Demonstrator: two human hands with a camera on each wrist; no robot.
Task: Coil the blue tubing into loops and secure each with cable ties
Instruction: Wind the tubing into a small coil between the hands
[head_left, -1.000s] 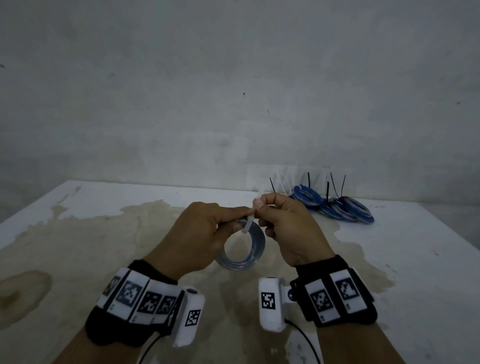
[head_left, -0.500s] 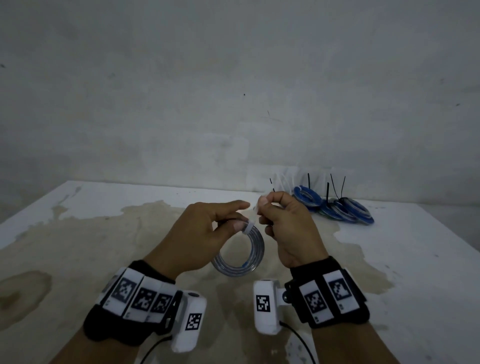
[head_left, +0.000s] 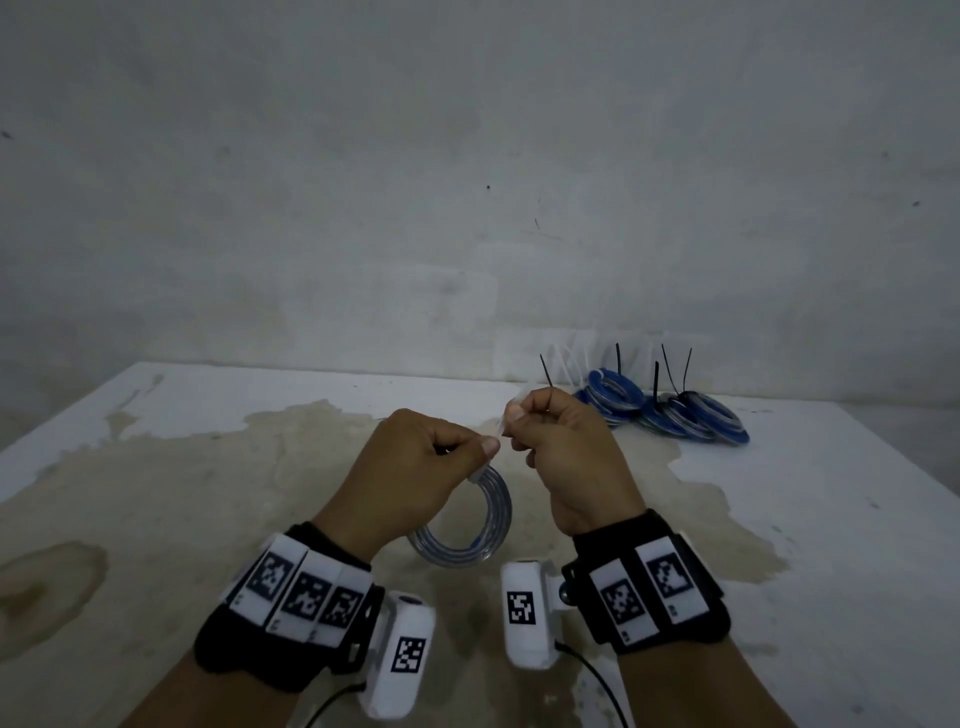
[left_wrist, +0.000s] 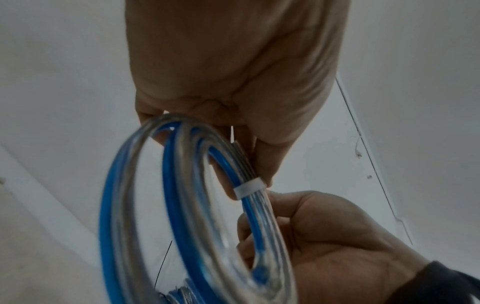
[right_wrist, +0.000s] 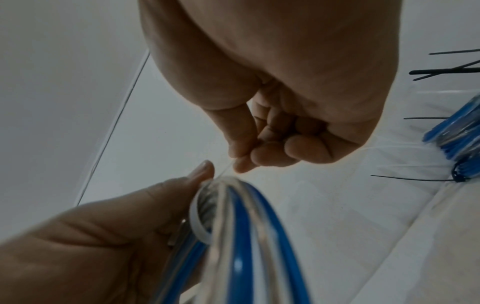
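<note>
A coil of blue and clear tubing (head_left: 467, 535) hangs above the table in front of me. My left hand (head_left: 415, 467) grips the coil's top between thumb and fingers. A white cable tie (left_wrist: 249, 188) wraps the coil's strands (right_wrist: 200, 230) just beside that grip. My right hand (head_left: 561, 447) pinches the tie's free tail (head_left: 503, 426) between thumb and forefinger, just right of the left thumb; the other fingers are curled in. In the left wrist view the coil (left_wrist: 145, 205) fills the middle. In the right wrist view the thin tail (right_wrist: 224, 169) runs up to the right hand's fingertips (right_wrist: 242, 164).
Several finished blue coils (head_left: 675, 415) with black cable tie tails (head_left: 657, 382) sticking up lie at the table's back right, near the wall. The white table (head_left: 831, 519) has a large brown stain (head_left: 208, 493) across its middle and left.
The right hand has moved up and to the right, drawing the tie's tail out. The tie's loop has drawn in on the coil. The left hand's thumb has closed down onto the coil's top.
</note>
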